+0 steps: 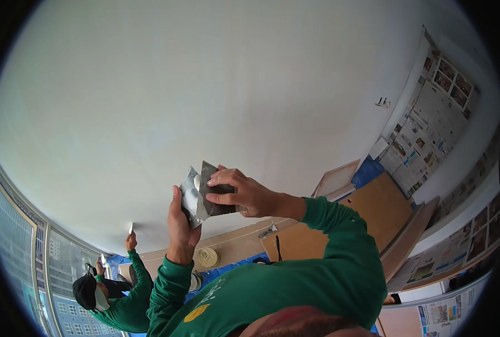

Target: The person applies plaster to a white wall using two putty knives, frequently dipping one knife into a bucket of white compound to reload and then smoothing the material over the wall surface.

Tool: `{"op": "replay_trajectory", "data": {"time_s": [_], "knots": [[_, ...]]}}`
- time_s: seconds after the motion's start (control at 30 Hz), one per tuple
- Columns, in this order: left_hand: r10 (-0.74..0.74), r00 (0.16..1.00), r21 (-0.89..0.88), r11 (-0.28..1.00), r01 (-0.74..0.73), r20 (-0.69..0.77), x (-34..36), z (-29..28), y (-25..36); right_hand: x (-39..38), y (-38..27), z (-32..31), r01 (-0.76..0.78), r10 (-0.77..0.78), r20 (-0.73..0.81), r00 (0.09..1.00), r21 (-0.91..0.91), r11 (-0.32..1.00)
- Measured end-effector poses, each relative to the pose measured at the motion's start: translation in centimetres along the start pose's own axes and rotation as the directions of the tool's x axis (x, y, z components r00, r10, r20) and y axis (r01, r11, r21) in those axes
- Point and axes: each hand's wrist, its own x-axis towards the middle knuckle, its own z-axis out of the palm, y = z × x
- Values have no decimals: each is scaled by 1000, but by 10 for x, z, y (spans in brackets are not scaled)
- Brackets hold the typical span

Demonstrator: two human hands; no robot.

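My left hand [181, 233] is closed on a flat metal putty plate [190, 197], held tilted in front of the pale wall [216, 84]. My right hand [250, 194] grips a wide grey putty scraper [219, 196], its fingers spread along the blade. The two metal sheets meet or nearly meet at an angle, and whether they touch I cannot tell. A small lump of white putty [197, 182] shows between them. Both tools' handles are hidden by the hands and blades.
At lower left, a co-worker [118, 303] in green and a black cap holds a putty knife [130, 227] near the wall. Windows [65, 247] line the left. A round tub [208, 257], blue sheeting [236, 267] and wooden boards [373, 205] lie below. Loose wires [382, 103] stick out from the wall.
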Motion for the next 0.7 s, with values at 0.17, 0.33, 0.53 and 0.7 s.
{"op": "replay_trajectory", "data": {"time_s": [0.17, 0.33, 0.53, 0.7], "knots": [[16, 1000, 50, 999, -16, 6, 7, -8, -4, -9, 33, -24, -187, 203, 16, 979, -329, 926], [282, 957, 98, 956, -275, -69, 19, -3, -4, -19, 27, -56, -497, 498, -288, 818, 82, 864], [837, 501, 611, 281, -740, 222, 43, -22, -24, 14, -25, -66, -142, 911, 241, 336, 969, -205], [713, 111, 533, -401, -745, 692, 43, -13, -14, 17, -30, -39, -168, 831, 431, 351, 902, -397]]}}
